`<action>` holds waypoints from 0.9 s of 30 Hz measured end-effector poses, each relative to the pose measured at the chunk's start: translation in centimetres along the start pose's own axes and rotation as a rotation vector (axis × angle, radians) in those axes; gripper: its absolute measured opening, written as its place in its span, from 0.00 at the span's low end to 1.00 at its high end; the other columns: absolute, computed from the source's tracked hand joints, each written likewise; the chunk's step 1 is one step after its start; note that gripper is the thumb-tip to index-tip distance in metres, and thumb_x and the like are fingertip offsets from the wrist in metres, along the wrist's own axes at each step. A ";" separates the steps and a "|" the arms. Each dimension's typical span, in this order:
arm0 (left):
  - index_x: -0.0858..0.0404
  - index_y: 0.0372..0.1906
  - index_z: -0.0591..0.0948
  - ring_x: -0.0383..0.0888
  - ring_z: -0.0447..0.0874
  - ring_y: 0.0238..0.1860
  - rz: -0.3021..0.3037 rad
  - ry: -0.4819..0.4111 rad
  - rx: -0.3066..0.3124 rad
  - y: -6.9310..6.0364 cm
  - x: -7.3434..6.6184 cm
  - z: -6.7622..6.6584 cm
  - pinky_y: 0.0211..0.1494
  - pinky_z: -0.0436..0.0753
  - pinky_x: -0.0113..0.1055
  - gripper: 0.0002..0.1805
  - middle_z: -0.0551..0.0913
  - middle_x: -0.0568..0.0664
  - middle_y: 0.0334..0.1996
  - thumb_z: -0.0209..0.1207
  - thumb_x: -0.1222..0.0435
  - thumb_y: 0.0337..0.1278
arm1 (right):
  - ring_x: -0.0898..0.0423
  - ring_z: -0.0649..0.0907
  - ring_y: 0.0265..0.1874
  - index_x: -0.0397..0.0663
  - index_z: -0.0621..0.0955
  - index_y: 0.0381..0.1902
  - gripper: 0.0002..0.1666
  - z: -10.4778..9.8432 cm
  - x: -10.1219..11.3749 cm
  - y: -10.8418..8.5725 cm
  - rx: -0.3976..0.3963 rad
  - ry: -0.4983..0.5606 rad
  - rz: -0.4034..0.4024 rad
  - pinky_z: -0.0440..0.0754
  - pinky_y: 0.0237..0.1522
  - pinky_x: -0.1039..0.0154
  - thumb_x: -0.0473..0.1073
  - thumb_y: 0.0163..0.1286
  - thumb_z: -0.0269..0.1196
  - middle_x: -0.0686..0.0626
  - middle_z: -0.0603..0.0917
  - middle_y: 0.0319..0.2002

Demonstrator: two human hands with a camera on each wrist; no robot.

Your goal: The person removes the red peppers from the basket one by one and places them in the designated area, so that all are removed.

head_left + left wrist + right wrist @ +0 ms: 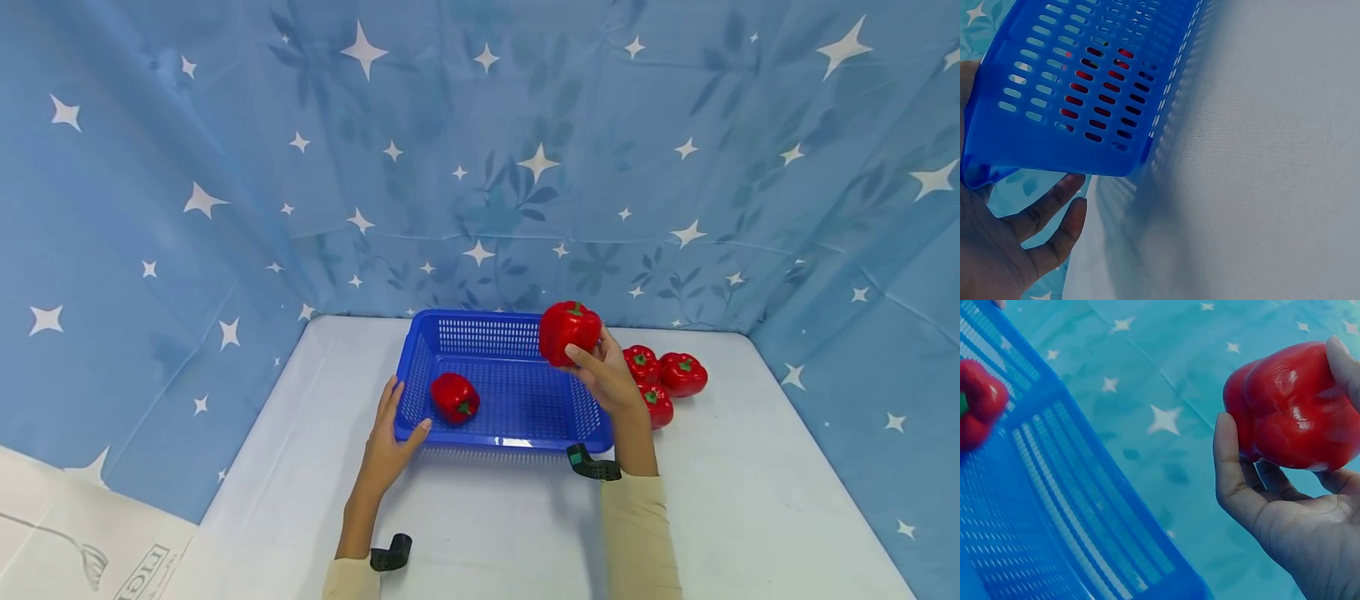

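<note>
My right hand point(611, 377) grips a red bell pepper point(568, 333) above the right part of a blue plastic basket point(517, 440). In the right wrist view the thumb and fingers wrap the glossy pepper point(1300, 409), clear of the basket. Another red bell pepper point(453, 397) lies on its side inside the basket, at the left. At the basket's front left corner is my left hand point(386, 450), its fingers spread along the side and the thumb by the front rim. The left wrist view shows those fingers point(1054, 240) extended beside the perforated basket wall point(1054, 134).
Three more red bell peppers sit together right of the basket, the rightmost pepper point(683, 375) farthest from it. All stand on a white table point(757, 483). A blue curtain with white stars point(480, 167) hangs behind and along both sides.
</note>
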State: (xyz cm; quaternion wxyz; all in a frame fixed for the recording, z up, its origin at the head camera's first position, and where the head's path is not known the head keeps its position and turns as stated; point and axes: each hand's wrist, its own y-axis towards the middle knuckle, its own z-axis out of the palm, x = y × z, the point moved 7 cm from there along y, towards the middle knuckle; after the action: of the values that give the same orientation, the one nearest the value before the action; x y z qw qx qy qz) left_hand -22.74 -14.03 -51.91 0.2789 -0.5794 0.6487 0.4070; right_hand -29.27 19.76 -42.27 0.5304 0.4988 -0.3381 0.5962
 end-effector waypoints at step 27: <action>0.54 0.78 0.52 0.56 0.46 0.79 -0.005 -0.011 -0.002 -0.2 0.0 0.0 0.72 0.60 0.61 0.47 0.43 0.44 0.80 0.60 0.45 0.60 | 0.58 0.67 0.66 0.58 0.57 0.75 0.47 -12.2 4.1 -9.4 -0.479 -0.187 -0.204 0.82 0.47 0.76 0.28 0.64 0.62 0.53 0.65 0.68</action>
State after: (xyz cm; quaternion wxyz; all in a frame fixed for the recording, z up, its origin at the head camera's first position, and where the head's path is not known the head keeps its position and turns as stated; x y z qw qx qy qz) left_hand -22.59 -14.07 -51.93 0.2828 -0.5790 0.6453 0.4103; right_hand -22.80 34.32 -42.88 0.6572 0.4435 -0.4648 0.3942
